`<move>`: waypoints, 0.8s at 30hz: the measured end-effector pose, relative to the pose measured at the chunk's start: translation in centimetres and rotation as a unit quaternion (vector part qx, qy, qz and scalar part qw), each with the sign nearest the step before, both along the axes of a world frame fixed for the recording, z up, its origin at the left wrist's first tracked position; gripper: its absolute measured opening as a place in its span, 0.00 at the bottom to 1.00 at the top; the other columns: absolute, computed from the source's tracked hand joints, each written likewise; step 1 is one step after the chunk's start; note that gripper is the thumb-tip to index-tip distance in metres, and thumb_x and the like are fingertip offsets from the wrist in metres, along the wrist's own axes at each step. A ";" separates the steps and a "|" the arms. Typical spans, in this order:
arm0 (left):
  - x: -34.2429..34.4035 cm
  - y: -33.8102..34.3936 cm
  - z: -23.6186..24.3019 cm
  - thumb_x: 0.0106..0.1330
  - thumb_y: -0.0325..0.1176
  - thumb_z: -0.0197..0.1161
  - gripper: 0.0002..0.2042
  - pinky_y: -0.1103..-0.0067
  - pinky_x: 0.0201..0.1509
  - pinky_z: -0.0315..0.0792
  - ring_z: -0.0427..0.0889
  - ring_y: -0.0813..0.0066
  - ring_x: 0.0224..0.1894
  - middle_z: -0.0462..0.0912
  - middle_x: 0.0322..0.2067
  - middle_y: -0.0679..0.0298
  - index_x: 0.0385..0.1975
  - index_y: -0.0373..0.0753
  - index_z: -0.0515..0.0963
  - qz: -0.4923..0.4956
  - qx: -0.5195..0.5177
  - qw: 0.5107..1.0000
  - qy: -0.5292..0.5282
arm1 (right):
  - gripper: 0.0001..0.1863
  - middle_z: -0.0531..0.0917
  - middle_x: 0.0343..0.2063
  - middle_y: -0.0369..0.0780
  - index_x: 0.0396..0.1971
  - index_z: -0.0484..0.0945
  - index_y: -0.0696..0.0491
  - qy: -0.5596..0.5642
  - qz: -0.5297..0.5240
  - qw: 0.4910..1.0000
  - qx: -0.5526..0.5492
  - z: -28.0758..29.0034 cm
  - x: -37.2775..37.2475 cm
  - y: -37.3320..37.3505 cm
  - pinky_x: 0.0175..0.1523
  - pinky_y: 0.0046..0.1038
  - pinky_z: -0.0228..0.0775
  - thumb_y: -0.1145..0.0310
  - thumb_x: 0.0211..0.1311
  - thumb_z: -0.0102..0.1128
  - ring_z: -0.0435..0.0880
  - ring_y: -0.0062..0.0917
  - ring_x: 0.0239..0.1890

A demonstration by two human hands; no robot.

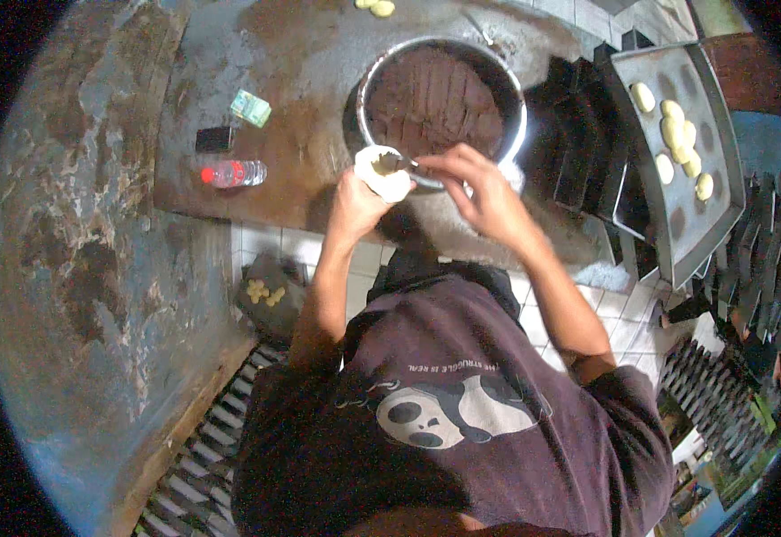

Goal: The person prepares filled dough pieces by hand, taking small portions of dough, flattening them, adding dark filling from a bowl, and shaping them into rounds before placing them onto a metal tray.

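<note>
Pale cup-shaped dough (391, 186): clasped in my left hand (356, 206), at near side of round silver basin (522, 112).
Slim dark tool (404, 164): pinched by my right hand (484, 192).
Hollow: opened; closing remains, I judge.

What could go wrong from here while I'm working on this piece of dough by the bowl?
The pale dough piece in your left fingers might tear if the small tool in your right fingers presses too hard. On the metal tray, several dough lumps lie against each other, so they may stick together. The red-capped bottle is fairly near the table edge, so a stray elbow could knock it off.
</note>
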State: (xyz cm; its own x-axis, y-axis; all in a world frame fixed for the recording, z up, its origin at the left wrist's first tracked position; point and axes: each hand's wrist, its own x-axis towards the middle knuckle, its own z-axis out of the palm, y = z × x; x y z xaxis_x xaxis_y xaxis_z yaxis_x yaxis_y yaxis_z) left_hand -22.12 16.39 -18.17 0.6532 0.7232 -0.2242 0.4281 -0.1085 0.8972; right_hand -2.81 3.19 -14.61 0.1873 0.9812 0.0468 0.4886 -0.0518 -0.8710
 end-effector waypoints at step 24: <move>6.7 -1.0 3.1 0.61 0.37 0.77 0.14 0.74 0.44 0.79 0.88 0.70 0.36 0.89 0.33 0.57 0.38 0.33 0.84 -0.154 0.069 0.983 -0.079 | 0.25 0.78 0.55 0.55 0.59 0.77 0.55 -0.263 -0.296 0.888 -0.233 -20.1 1.3 -21.0 0.65 0.42 0.71 0.67 0.62 0.69 0.77 0.50 0.58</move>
